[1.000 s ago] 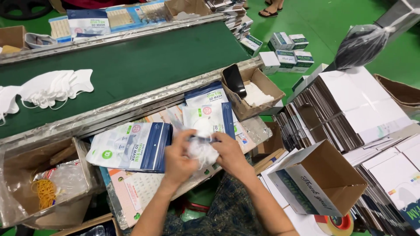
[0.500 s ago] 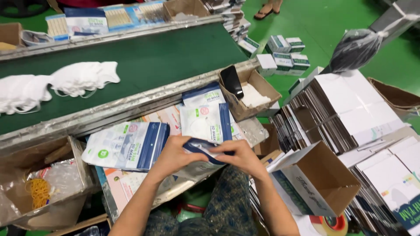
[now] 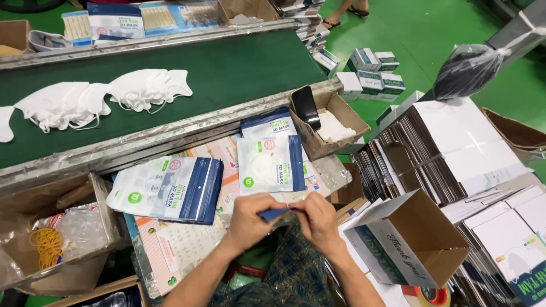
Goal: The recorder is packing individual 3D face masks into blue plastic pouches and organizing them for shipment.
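My left hand (image 3: 250, 219) and my right hand (image 3: 319, 220) meet over my lap and pinch the blue top edge of a mask pouch (image 3: 277, 213) between them; most of the pouch is hidden by my fingers. Just beyond my hands a filled white-and-blue pouch (image 3: 268, 165) lies on the work shelf, with another pouch (image 3: 267, 123) behind it. A stack of pouches (image 3: 170, 189) lies to the left. White masks (image 3: 149, 89) ride on the green conveyor belt (image 3: 239, 62), with more masks (image 3: 62, 105) farther left.
A small cardboard box (image 3: 335, 128) with a black phone (image 3: 305, 106) stands at the belt's edge. An open carton (image 3: 412, 241) is at my right, flat white box blanks (image 3: 455, 142) behind it. A box with yellow rubber bands (image 3: 48, 244) sits at left.
The white mask I was holding has gone into the pouch; my hands now pinch its blue top edge. The masks on the belt have travelled to the right.
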